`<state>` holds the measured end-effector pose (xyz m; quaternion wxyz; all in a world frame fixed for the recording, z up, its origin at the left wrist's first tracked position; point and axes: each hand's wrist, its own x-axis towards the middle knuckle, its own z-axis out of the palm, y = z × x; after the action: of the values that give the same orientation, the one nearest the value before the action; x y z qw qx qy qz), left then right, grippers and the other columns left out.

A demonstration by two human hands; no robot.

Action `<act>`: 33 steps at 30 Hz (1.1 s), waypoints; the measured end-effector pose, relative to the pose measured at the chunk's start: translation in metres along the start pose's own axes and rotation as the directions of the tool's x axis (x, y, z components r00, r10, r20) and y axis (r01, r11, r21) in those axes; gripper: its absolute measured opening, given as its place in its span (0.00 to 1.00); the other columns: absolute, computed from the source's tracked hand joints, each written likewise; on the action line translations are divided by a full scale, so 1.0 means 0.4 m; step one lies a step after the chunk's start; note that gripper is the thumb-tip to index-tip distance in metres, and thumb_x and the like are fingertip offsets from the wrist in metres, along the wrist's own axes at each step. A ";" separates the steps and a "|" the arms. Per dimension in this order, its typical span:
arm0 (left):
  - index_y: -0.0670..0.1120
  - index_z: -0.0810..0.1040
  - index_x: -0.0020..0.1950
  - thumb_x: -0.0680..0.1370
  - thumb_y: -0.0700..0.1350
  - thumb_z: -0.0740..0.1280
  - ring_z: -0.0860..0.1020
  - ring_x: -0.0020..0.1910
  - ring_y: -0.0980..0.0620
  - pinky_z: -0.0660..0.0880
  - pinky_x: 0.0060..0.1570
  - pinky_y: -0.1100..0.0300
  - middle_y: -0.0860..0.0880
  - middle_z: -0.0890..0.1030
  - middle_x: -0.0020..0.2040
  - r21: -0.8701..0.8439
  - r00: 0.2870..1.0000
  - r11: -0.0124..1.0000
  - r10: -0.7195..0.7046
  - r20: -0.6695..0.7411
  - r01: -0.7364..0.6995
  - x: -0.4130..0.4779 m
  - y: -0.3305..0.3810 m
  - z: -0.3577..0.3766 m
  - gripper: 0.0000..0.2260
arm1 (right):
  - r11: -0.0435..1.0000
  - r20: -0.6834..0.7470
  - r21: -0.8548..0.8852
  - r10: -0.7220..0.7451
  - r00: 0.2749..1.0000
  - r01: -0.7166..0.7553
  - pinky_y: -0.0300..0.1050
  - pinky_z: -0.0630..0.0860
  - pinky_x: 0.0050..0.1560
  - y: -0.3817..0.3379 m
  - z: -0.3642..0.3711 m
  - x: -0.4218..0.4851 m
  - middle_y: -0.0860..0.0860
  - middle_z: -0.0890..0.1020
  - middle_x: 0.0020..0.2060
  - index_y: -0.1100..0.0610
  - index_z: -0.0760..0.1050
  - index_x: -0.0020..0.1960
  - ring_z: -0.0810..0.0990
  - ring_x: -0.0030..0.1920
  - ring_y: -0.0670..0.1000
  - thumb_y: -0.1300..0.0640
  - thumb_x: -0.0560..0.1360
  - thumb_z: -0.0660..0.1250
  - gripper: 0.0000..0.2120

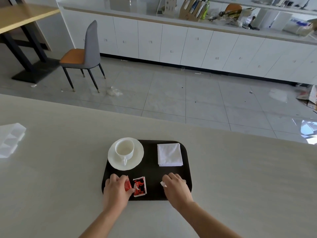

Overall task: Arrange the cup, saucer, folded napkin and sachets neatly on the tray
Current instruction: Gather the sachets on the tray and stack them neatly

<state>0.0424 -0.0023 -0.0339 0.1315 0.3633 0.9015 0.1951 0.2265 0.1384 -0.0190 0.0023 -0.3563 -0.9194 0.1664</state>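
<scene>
Left hand (116, 188) pinching red sachet (127, 186) on tray (151, 170); second sachet (140, 186) just beside. Right hand (176, 186) curled over white sachet (163, 184). Cup (124, 149) on saucer (137, 155), napkin (169, 154) beyond hands.

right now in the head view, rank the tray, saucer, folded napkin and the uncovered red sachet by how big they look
1. tray
2. saucer
3. folded napkin
4. red sachet

The saucer and napkin look fairly close; the saucer appears somewhat wider.
</scene>
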 end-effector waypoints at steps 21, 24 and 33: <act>0.48 0.81 0.53 0.67 0.45 0.73 0.72 0.42 0.46 0.73 0.41 0.54 0.48 0.75 0.42 0.007 0.999 0.999 -0.054 0.003 0.054 -0.013 0.039 -0.031 0.15 | 0.865 -0.073 0.453 0.275 0.959 -0.213 0.33 0.74 0.37 0.033 -0.046 -0.038 0.43 0.79 0.44 0.53 0.82 0.49 0.78 0.39 0.45 0.66 0.75 0.66 0.11; 0.44 0.80 0.56 0.68 0.37 0.69 0.77 0.40 0.46 0.74 0.40 0.55 0.47 0.78 0.41 -0.134 0.991 0.986 -0.113 -0.067 0.103 -0.013 0.028 -0.044 0.16 | 0.909 -0.023 0.395 0.157 0.987 -0.135 0.27 0.71 0.41 -0.013 -0.024 -0.023 0.44 0.81 0.46 0.51 0.83 0.51 0.76 0.39 0.40 0.62 0.77 0.66 0.10; 0.50 0.81 0.55 0.72 0.33 0.66 0.82 0.39 0.50 0.78 0.39 0.54 0.50 0.84 0.44 -0.617 0.899 0.704 -0.437 0.013 0.351 -0.014 -0.023 -0.062 0.17 | 0.914 0.020 0.400 0.066 0.998 -0.069 0.26 0.73 0.42 -0.059 0.006 0.007 0.44 0.82 0.49 0.49 0.82 0.53 0.80 0.44 0.42 0.59 0.79 0.66 0.09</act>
<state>0.0312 -0.0187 -0.0156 0.2183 0.0863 0.8542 0.4640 0.2085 0.1232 -0.0144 0.0666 -0.3794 -0.8531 0.3520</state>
